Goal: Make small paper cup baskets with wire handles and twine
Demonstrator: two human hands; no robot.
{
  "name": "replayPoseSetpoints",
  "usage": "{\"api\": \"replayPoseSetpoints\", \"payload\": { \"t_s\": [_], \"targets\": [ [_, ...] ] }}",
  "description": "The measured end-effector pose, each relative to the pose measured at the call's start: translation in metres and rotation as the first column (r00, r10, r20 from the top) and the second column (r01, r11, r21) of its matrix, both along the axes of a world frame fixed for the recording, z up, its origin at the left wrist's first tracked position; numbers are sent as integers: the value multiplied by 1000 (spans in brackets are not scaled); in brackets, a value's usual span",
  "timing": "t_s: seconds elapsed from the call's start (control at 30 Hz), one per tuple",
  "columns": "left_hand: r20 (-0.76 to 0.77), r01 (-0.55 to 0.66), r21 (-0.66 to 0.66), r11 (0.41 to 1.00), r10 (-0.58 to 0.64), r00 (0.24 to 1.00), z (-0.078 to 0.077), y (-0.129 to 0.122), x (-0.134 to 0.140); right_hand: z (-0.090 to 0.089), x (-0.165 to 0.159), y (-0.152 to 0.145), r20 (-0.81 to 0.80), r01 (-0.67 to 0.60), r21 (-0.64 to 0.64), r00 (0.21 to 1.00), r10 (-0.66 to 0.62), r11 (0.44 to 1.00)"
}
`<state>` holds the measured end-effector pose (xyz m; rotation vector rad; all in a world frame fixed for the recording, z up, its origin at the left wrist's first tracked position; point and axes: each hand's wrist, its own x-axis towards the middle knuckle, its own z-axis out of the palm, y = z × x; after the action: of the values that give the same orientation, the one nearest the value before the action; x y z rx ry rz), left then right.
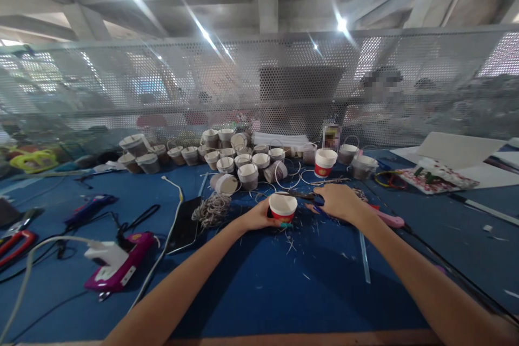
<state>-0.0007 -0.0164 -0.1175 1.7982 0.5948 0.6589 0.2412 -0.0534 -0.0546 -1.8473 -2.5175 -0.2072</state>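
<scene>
My left hand (261, 215) is closed around a red and white paper cup (283, 205), which stands tilted slightly toward me near the middle of the blue table. In my right hand (334, 201) is a pair of scissors (302, 194), its dark blades reaching left to the cup's far rim. Whether the blades touch the rim I cannot tell. Beyond my right hand stands another red and white paper cup (325, 162). Left of my left hand lies a bundle of grey-brown cord (213, 208). Small pale clippings are scattered below the cup.
Several cord-wrapped cups (247, 175) crowd the back, near loose white wire rings. On the left are a phone (185, 224), a purple power strip (119, 267) with cables and red-handled pliers (18, 246). A pink-handled tool (389, 219) and a clear glue stick (364, 257) lie to the right.
</scene>
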Motion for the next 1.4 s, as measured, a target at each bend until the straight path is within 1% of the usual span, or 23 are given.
{"api": "replayPoseSetpoints", "payload": {
  "t_s": [0.2, 0.4, 0.47, 0.57, 0.63, 0.7, 0.77, 0.83, 0.9, 1.03, 1.17, 1.23, 1.4],
  "targets": [
    [-12, -1, -53, 999, 0, 1000, 0, 1, -1, -1, 0, 1, -29, -4, -36, 1000, 3, 999],
    [-37, -3, -81, 997, 0, 999, 1, 3, -4, 0, 1, 4, -2, -23, -16, 1000, 23, 1000],
    [-41, -14, -46, 999, 12, 999, 2, 2, -4, 1, 3, 4, -7, 1, 1, 1000, -1, 1000],
    [-30, -59, 51, 997, 60, 998, 2, 0, -4, 1, 6, 5, -46, 33, 24, 998, -32, 999],
    [-29, -104, 116, 988, 108, 994, 1, -1, -3, 0, 8, 5, -69, 40, 30, 997, -38, 999],
    [-34, -133, 141, 981, 139, 990, 0, -1, -2, 0, 9, 5, -71, 30, 39, 997, -27, 999],
    [-29, -122, 104, 987, 126, 992, -1, 0, -2, 0, 9, 4, -59, 0, 47, 998, 3, 999],
    [-7, -82, 27, 996, 82, 997, -1, 1, -1, 0, 7, 3, -44, -29, 43, 999, 31, 999],
    [9, -41, -34, 999, 41, 999, -1, 2, -1, 0, 6, 3, -24, -33, 34, 999, 33, 999],
    [20, 1, -84, 996, 1, 1000, -1, 3, -2, -2, 3, 3, 2, -12, 22, 1000, 12, 1000],
    [36, 44, -160, 986, -39, 999, 0, 3, -3, -2, 3, 4, 13, -52, 48, 999, 51, 997],
    [29, 63, -163, 985, -59, 998, 0, 4, -3, 0, 4, 4, 17, -58, 61, 998, 57, 996],
    [13, 77, -111, 991, -76, 997, 0, 5, -4, 0, 6, 2, 25, -39, 86, 999, 37, 996]
  ]
}}
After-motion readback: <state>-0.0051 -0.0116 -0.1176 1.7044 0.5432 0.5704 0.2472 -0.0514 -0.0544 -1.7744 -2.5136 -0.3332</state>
